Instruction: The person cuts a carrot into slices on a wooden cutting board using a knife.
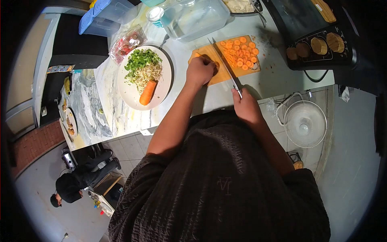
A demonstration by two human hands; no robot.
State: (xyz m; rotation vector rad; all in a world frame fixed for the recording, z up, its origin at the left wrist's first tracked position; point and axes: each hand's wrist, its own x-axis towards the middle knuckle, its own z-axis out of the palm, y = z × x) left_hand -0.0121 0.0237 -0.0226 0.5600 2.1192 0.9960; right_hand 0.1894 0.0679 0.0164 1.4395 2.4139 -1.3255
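My right hand (246,105) is closed around the handle of a kitchen knife (226,64). Its blade slants across a wooden cutting board (207,50), pointing away from me. On the board's left part, my left hand (200,72) is curled with fingers pressed down on a piece of carrot (216,64), mostly hidden under them. To the right of the blade lie thin carrot strips (230,57) and several round carrot slices (250,52). A plate (124,94) left of my arm holds chopped greens (141,59), bean sprouts (143,76) and a peeled carrot chunk (148,92).
Behind the board stand a clear plastic container (197,22) and a white tub (154,16). A plastic bag (128,42) lies beyond the plate. A black oven (318,46) with wooden knobs is at right. Another person (72,185) stands at far lower left.
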